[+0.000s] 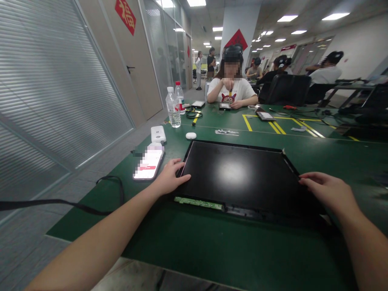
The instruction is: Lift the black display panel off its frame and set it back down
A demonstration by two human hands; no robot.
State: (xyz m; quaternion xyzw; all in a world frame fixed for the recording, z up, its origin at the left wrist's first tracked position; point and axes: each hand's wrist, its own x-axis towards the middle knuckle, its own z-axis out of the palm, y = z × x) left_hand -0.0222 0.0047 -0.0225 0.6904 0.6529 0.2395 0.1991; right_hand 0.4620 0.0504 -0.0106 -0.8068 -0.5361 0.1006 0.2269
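A black LCD screen panel [242, 178] lies face up on the green table, in a thin black frame [236, 143]. Along its near edge runs a green circuit board strip [198, 203]. My left hand [172, 176] grips the panel's left edge, its thumb over the face and its fingertips at the rim. At the opposite side, my right hand [329, 190] pinches the right edge between thumb and fingers; its far fingers are partly hidden. A bright ceiling reflection shows on the screen's middle.
Left of the panel are a lit phone [149, 161], a white power bank [158, 134], a white earbud case [190, 136] and water bottles [173, 109]. A black strap [54, 204] crosses the table's left edge. Opposite sits a person [232, 87] with small devices.
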